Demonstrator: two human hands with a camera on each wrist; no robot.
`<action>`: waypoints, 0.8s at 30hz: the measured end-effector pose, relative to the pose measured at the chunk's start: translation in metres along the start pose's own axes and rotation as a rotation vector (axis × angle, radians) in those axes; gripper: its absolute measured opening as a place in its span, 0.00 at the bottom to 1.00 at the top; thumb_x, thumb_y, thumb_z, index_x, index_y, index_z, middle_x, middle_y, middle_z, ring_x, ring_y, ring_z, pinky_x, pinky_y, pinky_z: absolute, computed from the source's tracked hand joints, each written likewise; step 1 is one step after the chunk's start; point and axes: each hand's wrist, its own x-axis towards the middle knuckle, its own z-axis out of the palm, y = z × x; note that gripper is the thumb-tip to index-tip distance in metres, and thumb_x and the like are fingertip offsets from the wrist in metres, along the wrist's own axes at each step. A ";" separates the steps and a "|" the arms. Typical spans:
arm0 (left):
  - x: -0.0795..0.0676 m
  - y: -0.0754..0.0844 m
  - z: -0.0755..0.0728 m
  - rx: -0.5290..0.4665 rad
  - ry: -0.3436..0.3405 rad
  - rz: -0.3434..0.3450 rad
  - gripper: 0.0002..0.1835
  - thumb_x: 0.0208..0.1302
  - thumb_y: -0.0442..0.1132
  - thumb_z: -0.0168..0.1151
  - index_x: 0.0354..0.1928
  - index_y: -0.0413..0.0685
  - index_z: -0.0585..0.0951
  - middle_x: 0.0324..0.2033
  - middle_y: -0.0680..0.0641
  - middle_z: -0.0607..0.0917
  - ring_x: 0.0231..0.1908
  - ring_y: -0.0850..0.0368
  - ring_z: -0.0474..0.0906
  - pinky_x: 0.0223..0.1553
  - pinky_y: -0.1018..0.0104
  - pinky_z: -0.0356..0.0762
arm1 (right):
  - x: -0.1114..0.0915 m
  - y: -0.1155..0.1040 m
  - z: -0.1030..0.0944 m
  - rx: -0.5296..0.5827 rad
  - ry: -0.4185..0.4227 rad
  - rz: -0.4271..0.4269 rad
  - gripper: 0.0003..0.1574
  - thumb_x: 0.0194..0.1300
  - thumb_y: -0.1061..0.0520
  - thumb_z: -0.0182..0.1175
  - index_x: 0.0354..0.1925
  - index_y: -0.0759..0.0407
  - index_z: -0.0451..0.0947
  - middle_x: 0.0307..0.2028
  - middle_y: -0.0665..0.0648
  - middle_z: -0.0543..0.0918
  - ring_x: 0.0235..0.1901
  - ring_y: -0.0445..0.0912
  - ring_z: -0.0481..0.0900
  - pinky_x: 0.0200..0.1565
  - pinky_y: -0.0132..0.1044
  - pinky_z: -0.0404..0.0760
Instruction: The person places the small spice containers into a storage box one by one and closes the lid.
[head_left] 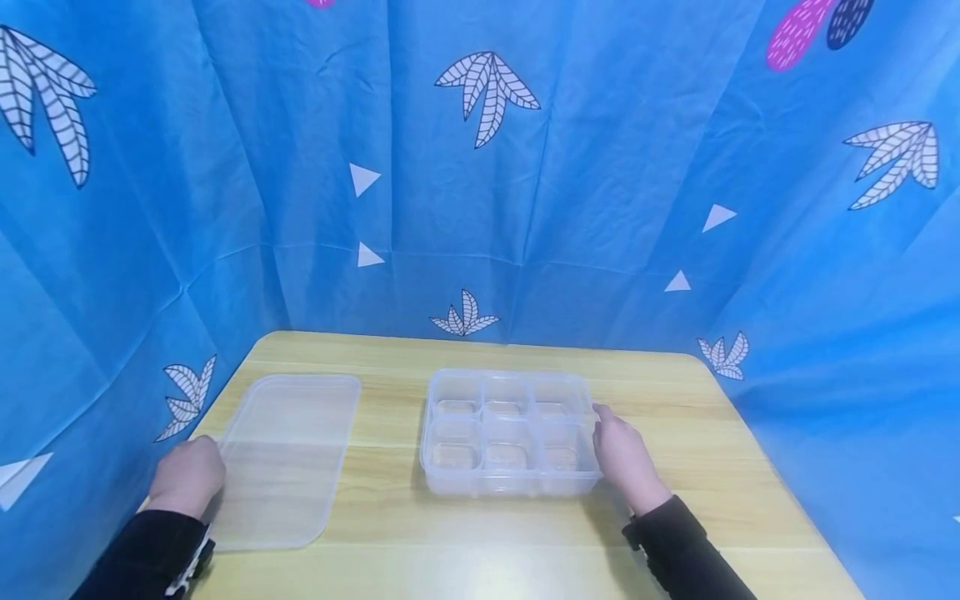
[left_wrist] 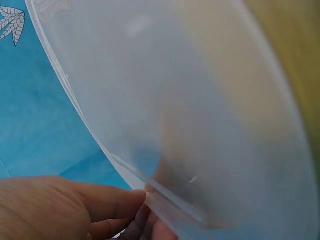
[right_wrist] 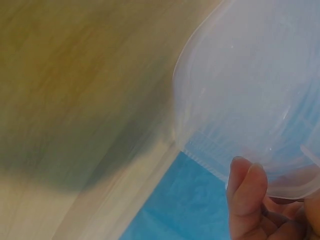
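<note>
The left hand [head_left: 187,477] pinches the edge of a translucent lid [head_left: 288,467]. The right hand [head_left: 626,454] grips the side of a clear box [head_left: 510,484] (six-celled).

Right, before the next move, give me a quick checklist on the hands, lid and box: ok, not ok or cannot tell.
1. Left hand has the lid: ok, it pinches the edge.
2. Right hand has the clear box: ok, it grips the right side.
3. Box's open side facing up: ok, its six compartments show.
4. Lid on the box: not ok, it is apart, to the left.
5. Box bottom fully on the table: cannot tell, the underside is hidden.
</note>
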 end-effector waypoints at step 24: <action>-0.016 0.015 -0.016 -0.263 0.057 0.003 0.24 0.78 0.33 0.33 0.65 0.18 0.61 0.56 0.18 0.67 0.53 0.25 0.70 0.52 0.31 0.71 | 0.000 0.000 -0.001 0.012 -0.014 0.026 0.25 0.74 0.66 0.48 0.65 0.74 0.66 0.35 0.70 0.83 0.35 0.61 0.84 0.41 0.54 0.84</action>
